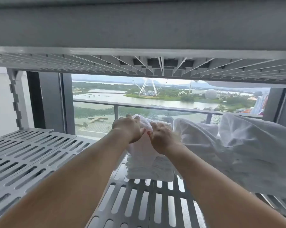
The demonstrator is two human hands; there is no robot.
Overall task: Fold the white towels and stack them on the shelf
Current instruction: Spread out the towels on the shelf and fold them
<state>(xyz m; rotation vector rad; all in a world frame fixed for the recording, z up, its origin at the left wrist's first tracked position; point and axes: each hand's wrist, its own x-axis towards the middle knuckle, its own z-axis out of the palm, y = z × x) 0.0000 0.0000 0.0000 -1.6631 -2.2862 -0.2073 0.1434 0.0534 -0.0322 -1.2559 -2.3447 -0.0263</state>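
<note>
From my remote seat, the job looked partly done at this moment. In the centre of the frame a stack of folded towels [150, 168] sat on the grey slotted shelf [32, 160], several layers deep with reasonably square edges, just beside the loose pile on its right. Both hands were on the top towel [144, 118]. My left hand [128, 128] had its fingers curled over the far upper edge, and my right hand [162, 137], touching it thumb to thumb, was clenched on a bunch of the same cloth. That bunching told me the top piece was not yet lying flat, so I judged the step in hand to be seating and smoothing it on the stack.

What was left showed at the right of the frame: a heap of loose white cloth [237, 145], crumpled and unfolded, spilling across the shelf and touching the stack's right side. I could not tell how many pieces it held. The left half of the shelf carried no towels.

Above, the upper tier [139, 65] hung low over my hands, and behind the stack the balcony rail [155, 106] showed through the window.
</note>
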